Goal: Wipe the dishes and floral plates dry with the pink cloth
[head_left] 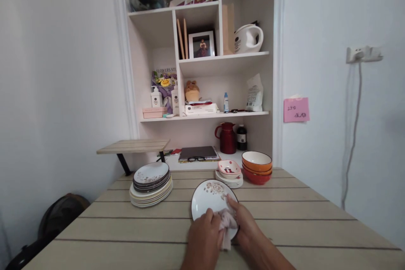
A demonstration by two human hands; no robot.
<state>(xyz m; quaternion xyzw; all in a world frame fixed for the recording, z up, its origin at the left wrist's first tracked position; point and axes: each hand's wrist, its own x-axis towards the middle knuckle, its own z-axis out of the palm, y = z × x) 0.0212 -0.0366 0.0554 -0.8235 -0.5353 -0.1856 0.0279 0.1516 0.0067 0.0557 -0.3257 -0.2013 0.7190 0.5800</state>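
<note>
A white plate (204, 200) with a dark rim and brown flower print is tilted up in front of me, above the table. My right hand (245, 221) grips its right edge, thumb over the face and fingers behind. Bunched in my closed left hand (204, 236) is a pale pink cloth (227, 223), pressed against the lower part of the plate. The cloth hangs down past the plate's lower edge. My left fingertips are partly hidden by the cloth.
Stacked plates (151, 173) stand on the left of the slatted table (133, 228). Behind the held plate are small dishes (229, 179) and orange and red bowls (257, 168). A low wooden riser (134, 146), a red jug (227, 137) and a laptop (198, 152) lie farther back.
</note>
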